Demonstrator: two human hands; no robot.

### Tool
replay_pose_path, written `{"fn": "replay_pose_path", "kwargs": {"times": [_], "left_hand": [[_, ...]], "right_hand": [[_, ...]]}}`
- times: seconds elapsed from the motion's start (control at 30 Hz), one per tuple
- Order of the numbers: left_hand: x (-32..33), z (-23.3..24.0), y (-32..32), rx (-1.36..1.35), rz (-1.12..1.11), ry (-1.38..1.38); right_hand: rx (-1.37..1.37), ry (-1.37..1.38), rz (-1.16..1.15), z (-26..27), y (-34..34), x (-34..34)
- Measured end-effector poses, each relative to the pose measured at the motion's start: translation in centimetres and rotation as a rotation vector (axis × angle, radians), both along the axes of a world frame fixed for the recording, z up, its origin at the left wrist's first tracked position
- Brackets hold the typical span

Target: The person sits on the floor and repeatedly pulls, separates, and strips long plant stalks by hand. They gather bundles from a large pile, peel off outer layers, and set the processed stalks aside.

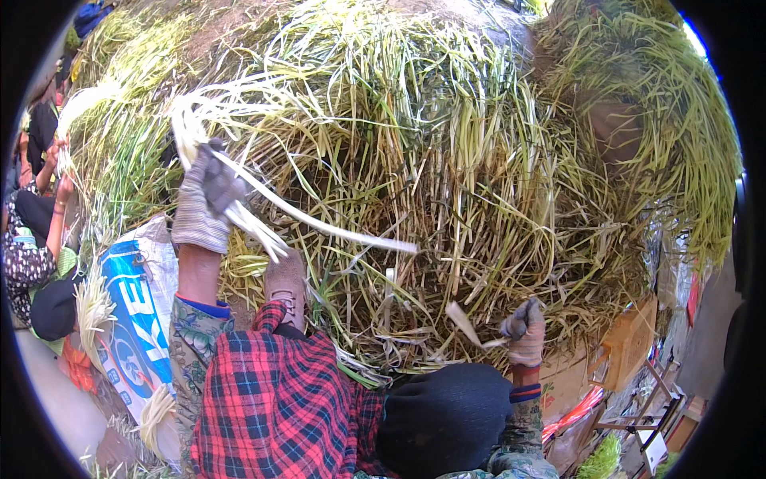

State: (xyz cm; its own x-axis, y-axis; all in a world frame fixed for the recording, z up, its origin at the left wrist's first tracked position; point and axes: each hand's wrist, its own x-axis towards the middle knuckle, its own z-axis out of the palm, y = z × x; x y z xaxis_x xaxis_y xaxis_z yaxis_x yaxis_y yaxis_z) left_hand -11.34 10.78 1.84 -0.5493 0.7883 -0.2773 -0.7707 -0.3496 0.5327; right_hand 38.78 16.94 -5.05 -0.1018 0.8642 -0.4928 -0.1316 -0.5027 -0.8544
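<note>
My left hand (209, 197), in a striped knit glove with dark fingers, grips a bunch of pale leafy stalks (190, 129). Their long leaves trail over the heap to the upper right. Cut ends stick out below the hand, and one stalk (335, 230) juts away to the right. Lower right, my right hand (525, 335) wears a similar glove. Its fingers are closed on a pale strip of leaf (464, 323), blurred and hanging out to the left. Before me lies a large heap of green and yellowed leafy stalks (443, 155), with brownish, dry-looking parts toward me.
At left lies a blue and white printed sack (134, 299) with tied pale bundles (96, 311) on it. Another person (30, 239) sits beyond, handling stalks. More greens (664, 120) rise at upper right. An orange-brown plastic stool (625, 347) and a metal frame (652, 407) stand lower right.
</note>
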Motion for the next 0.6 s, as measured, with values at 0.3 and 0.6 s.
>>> {"fn": "replay_pose_path", "kwargs": {"times": [0.3, 0.6], "left_hand": [[4.4, -0.4, 0.9, -0.227, -0.23, 0.217], [7.0, -1.4, 1.4, -0.323, -0.421, 0.153]], "right_hand": [[0.188, -0.643, 1.42, 1.2, -4.3, -11.8], [0.025, -0.53, 1.53, 2.7, -2.2, -14.2]]}}
